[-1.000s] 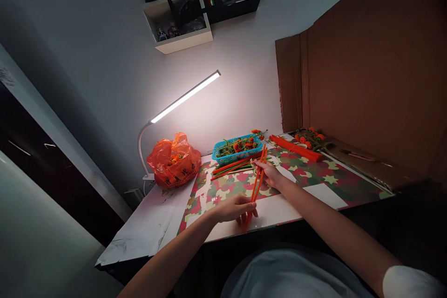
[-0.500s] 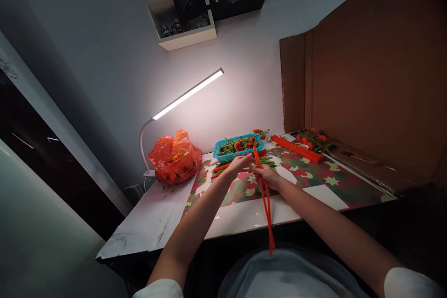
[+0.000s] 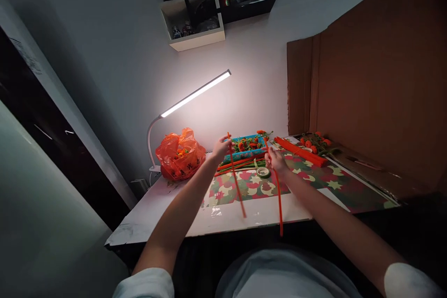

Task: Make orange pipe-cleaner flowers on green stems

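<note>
My left hand [image 3: 222, 147] is closed around an orange pipe cleaner [image 3: 237, 186] near its upper end; the rest hangs down, blurred by motion. To the right, my right hand [image 3: 275, 160] grips another orange pipe cleaner [image 3: 279, 205], which dangles past the table's front edge. Between the hands, a roll of green tape [image 3: 263, 172] lies on the patterned mat with a loose end sticking up. Behind them stands a blue basket [image 3: 249, 153] holding orange flowers with green stems. Green and orange stems [image 3: 240, 165] lie in front of the basket.
A bundle of orange pipe cleaners [image 3: 302, 151] lies at the right, beside more orange flowers [image 3: 316, 142] by the cardboard wall [image 3: 366, 79]. An orange plastic bag [image 3: 179, 160] sits at the left under a lit desk lamp [image 3: 195, 94]. A shelf [image 3: 199, 39] hangs above.
The hands have moved apart, each now with an orange pipe cleaner; before, these were together between the hands. The tape roll has come into sight. The view has shifted slightly.
</note>
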The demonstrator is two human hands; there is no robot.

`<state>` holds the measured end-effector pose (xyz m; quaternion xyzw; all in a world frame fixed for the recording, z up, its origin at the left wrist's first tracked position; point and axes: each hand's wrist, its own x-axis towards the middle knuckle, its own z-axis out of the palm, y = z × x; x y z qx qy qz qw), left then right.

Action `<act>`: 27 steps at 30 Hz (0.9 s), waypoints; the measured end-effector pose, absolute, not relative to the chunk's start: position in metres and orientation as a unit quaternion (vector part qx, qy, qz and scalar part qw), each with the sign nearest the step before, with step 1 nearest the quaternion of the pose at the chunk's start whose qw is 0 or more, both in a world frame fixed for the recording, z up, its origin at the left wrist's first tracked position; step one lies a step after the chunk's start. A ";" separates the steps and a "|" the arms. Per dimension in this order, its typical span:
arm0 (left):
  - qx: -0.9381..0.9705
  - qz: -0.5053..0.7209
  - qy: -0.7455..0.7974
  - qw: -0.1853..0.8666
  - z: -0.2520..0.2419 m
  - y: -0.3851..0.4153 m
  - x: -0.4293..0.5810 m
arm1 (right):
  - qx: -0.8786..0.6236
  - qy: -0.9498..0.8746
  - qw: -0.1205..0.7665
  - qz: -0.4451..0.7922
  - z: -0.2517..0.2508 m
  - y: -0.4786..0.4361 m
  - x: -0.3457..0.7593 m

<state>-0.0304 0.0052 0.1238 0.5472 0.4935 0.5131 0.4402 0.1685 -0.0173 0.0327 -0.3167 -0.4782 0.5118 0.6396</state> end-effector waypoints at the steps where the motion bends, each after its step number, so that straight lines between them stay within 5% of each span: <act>1: 0.573 0.493 0.513 0.407 0.135 0.005 -0.043 | -0.331 -0.496 0.643 0.481 0.045 -0.015 0.178; 5: 0.714 0.405 0.555 0.135 0.169 0.001 -0.082 | -0.384 -0.645 0.603 0.268 0.106 -0.011 0.218; 9: 0.748 0.383 0.539 0.056 0.158 -0.003 -0.076 | -0.453 -0.737 0.496 0.079 0.133 -0.018 0.222; 13: 0.830 0.321 0.446 0.097 0.091 -0.001 -0.039 | -0.439 -0.764 0.461 0.104 0.082 -0.020 0.177; 18: 0.748 0.450 0.438 0.216 0.016 -0.002 -0.013 | -0.437 -0.719 0.507 0.187 0.000 -0.015 0.133; 23: 0.658 0.500 0.436 0.356 0.001 -0.010 -0.014 | -0.426 -0.722 0.488 0.242 -0.017 -0.018 0.137; 27: 0.658 0.510 0.411 0.372 0.001 -0.011 -0.018 | -0.431 -0.732 0.472 0.234 -0.013 -0.021 0.143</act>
